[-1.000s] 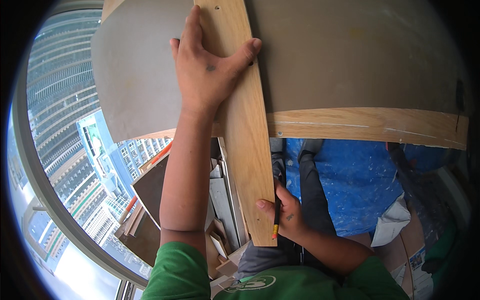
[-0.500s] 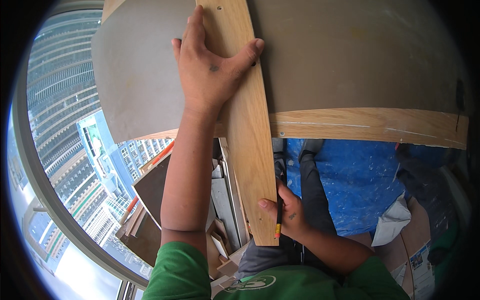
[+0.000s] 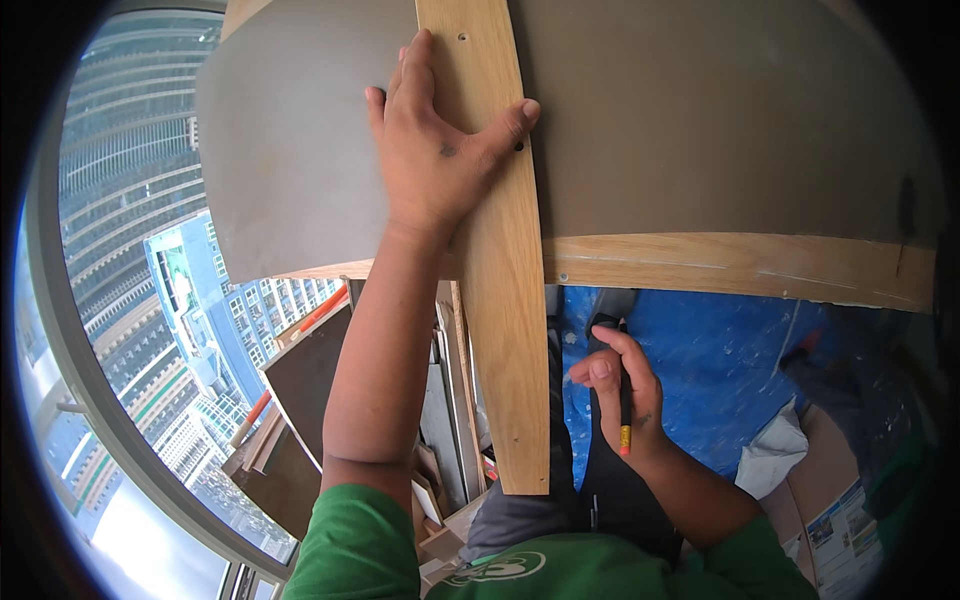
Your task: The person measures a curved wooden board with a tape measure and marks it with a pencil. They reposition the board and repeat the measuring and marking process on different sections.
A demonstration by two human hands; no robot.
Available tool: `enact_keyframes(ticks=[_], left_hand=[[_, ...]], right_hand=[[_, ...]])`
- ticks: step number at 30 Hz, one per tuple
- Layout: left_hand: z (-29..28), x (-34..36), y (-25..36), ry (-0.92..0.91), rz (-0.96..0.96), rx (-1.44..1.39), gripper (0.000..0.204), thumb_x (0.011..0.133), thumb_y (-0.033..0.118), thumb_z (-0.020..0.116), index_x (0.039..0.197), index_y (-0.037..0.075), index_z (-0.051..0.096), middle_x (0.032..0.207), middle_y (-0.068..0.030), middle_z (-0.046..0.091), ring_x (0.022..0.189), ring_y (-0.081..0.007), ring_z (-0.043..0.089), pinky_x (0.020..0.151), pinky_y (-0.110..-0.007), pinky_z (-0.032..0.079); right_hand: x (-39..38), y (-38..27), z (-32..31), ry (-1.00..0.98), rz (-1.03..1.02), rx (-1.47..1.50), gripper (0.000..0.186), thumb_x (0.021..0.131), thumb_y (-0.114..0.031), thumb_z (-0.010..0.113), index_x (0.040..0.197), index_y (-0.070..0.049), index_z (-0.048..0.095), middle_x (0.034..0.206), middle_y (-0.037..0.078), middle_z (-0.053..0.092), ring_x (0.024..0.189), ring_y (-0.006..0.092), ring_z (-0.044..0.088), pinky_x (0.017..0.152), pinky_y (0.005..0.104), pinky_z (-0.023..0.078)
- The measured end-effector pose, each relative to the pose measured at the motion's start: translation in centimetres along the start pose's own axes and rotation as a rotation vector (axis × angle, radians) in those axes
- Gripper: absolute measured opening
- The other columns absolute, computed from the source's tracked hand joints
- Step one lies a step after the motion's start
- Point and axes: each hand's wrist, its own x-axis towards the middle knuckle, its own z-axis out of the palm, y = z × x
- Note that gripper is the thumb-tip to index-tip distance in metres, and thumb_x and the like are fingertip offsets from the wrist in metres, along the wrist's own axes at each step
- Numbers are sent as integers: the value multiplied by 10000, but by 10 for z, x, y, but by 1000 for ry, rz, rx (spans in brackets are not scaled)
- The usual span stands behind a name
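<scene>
Head view, plank (image 3: 508,320): long, pale wood, lying across the grey-brown worktop (image 3: 700,130) and over its wooden edging (image 3: 750,263); the near end juts past that edging, above the person's dark-trousered legs (image 3: 520,522). A few small holes show in its face.
Left hand (image 3: 432,160): spread wide over the plank, thumb at the right edge and fingers along the left one, holding it against the worktop.
Right hand (image 3: 636,395): holding a dark pencil (image 3: 625,438), eraser end toward the person, fingers partly curled; it is apart from the plank, off its right side, above a blue sheet (image 3: 710,370).
Offcuts (image 3: 437,400): narrow pieces standing to the left of the plank's near end.
Step in hand: judging by the pose, the plank is being steadied one-handed with the pencil at the ready; no pencil line can be made out.
Next move: using the pencil on the plank would call for turning its point to the wood, with firm pressure from the left hand, as the overhanging end could swing.
</scene>
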Motion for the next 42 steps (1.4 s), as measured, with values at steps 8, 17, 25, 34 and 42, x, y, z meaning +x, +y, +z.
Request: enact_keyframes(ticks=[8,17,25,34,42], left_hand=[[-4,1,4,-67,-19,-31,1103,718,514,874,1512,-92,405,1480,-245,551,1493,-395,418,1245,-610,138],[-1,1,2,-58,-6,-28,1101,719,497,874,1525,-80,396,1488,-252,544,1501,-387,409,1246,-609,143],[2,2,1,-32,7,-10,1131,708,526,876,1530,-84,395,1495,-258,538,1502,-390,406,1254,-581,151],[2,3,5,-40,-33,-19,1099,686,491,897,1502,-82,434,1407,-247,583,1412,-372,460,1205,-510,239],[3,0,7,10,-31,-68,1090,675,491,899,1458,-122,452,1303,-243,652,1285,-355,597,1258,-552,148]], right_hand=[[13,-19,5,13,-270,65,437,1112,-243,534,1413,73,504,880,94,653,774,158,608,769,302,520],[111,-66,11,228,-485,-16,252,1021,-129,681,1231,10,673,954,110,658,799,167,613,732,304,506],[122,-35,25,235,-799,-245,179,999,-64,666,1144,-38,564,1261,229,702,1306,441,566,1132,530,403],[131,-44,37,282,-745,-432,290,884,-72,764,1029,-96,514,1301,205,717,1443,429,489,1143,522,313],[132,-46,33,235,-766,-537,252,953,-68,699,1018,-96,457,1350,220,694,1480,381,467,1168,502,261]])
